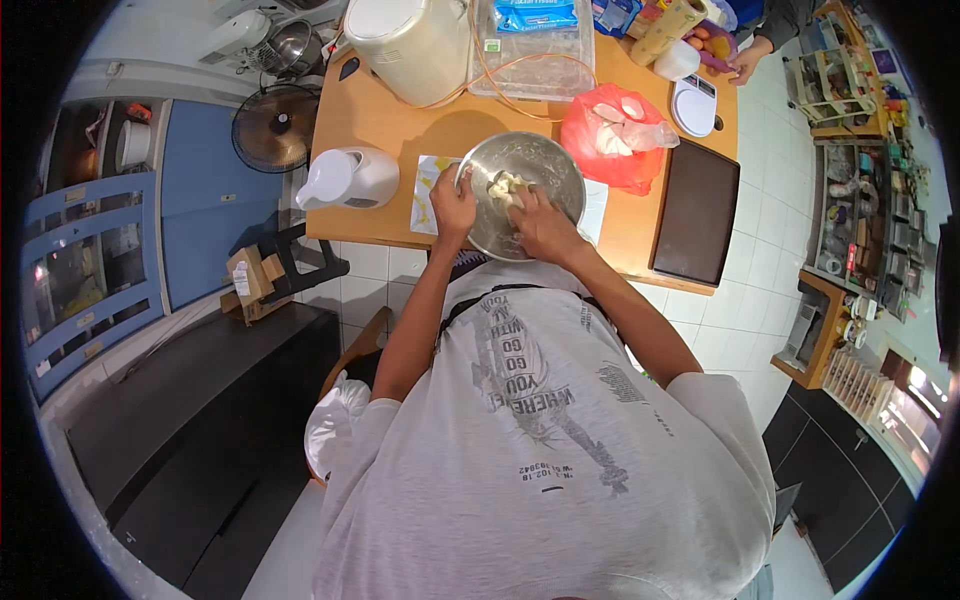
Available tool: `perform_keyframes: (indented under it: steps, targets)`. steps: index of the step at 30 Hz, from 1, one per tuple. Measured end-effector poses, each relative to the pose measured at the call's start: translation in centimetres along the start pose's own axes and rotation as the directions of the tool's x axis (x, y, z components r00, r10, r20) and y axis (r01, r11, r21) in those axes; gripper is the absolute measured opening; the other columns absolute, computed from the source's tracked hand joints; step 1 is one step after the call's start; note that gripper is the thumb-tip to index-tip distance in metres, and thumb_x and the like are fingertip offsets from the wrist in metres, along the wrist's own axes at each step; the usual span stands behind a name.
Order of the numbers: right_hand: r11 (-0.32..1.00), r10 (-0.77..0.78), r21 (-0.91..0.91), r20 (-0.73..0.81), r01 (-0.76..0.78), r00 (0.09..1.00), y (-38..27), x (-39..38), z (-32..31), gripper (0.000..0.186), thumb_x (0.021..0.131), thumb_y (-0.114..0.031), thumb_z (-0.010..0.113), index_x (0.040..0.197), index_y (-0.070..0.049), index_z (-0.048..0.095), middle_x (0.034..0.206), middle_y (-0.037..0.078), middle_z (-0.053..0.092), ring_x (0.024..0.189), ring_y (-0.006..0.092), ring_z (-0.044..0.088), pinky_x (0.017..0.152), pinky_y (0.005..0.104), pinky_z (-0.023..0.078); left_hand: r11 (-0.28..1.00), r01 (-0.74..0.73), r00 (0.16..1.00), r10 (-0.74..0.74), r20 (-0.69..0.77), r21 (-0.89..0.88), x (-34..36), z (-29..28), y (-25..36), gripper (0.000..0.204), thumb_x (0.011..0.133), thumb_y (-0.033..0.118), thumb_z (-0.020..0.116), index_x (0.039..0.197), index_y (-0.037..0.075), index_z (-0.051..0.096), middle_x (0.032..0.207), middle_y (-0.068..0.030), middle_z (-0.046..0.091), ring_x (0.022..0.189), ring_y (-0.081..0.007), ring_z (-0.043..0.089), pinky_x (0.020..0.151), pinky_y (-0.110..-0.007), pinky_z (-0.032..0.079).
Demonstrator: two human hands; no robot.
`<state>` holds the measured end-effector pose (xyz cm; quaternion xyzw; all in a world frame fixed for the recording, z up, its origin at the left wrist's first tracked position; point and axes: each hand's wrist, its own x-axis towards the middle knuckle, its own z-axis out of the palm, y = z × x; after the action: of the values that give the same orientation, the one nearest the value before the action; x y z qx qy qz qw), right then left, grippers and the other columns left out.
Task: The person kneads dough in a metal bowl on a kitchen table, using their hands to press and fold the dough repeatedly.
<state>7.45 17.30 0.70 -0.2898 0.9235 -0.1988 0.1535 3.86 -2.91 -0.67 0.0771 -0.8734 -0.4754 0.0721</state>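
A steel mixing bowl (558,178) rests at the table's front edge, tilted a little towards me. Pale dough (507,187) lies in a lump inside it, and whitish smears coat the wall. My left hand (453,205) grips the bowl's left rim, thumb over the edge and the other fingers outside. Inside the bowl, my right hand (543,226) has its fingers curled onto the dough; the fingertips are partly hidden in it. Under the bowl shows a printed white sheet (426,197).
Left of the bowl stands a white jug (352,178); a red plastic bag (610,140) sits right of it. Farther right are a dark baking tray (697,212) and a white scale (694,106). A cream appliance (405,45) stands behind. Another person's hand (745,63) is at the far right corner.
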Motion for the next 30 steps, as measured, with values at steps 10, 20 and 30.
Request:
perform_keyframes:
  steps: [10, 20, 30]
  targets:
    - [0.983, 0.140, 0.121, -0.023, -0.136, 0.990, 1.7, 5.6, 1.4, 0.040, 0.089, -0.019, 0.077, 0.121, 0.000, 0.064, 0.136, 0.030, 0.057, 0.113, 0.0522, 0.065, 0.093, 0.0544, 0.059, 0.996, -0.087, 0.996, 0.086, -0.011, -0.028, 0.3, -0.2, -0.5, 0.014, 0.102, 0.008, 0.063, 0.107, -0.004, 0.069, 0.096, -0.0281, 0.069, 0.090, -0.0495, 0.067, 0.078, -0.051, 0.052]
    - [0.988, 0.062, 0.142, 0.040, -0.067, 0.997, 0.8, 2.3, -2.9, 0.055, 0.090, -0.029, 0.075, 0.137, -0.002, 0.063, 0.153, 0.034, 0.049, 0.128, 0.0518, 0.060, 0.107, 0.0527, 0.052, 0.997, -0.079, 0.997, 0.079, -0.009, 0.008, 0.2, -0.2, 0.1, 0.014, 0.102, 0.006, 0.061, 0.109, -0.004, 0.068, 0.095, -0.0286, 0.068, 0.090, -0.0502, 0.066, 0.079, -0.052, 0.051]
    - [0.888, 0.181, 0.448, -0.134, -0.103, 0.974, 0.3, -1.6, -6.2, 0.064, 0.086, -0.014, 0.075, 0.144, 0.000, 0.056, 0.151, 0.032, 0.051, 0.133, 0.0499, 0.056, 0.111, 0.0498, 0.050, 0.999, -0.025, 0.998, 0.022, 0.056, 0.044, -0.2, -0.1, -0.7, 0.017, 0.103, 0.009, 0.061, 0.113, -0.003, 0.068, 0.099, -0.0277, 0.068, 0.093, -0.0492, 0.066, 0.081, -0.052, 0.051]
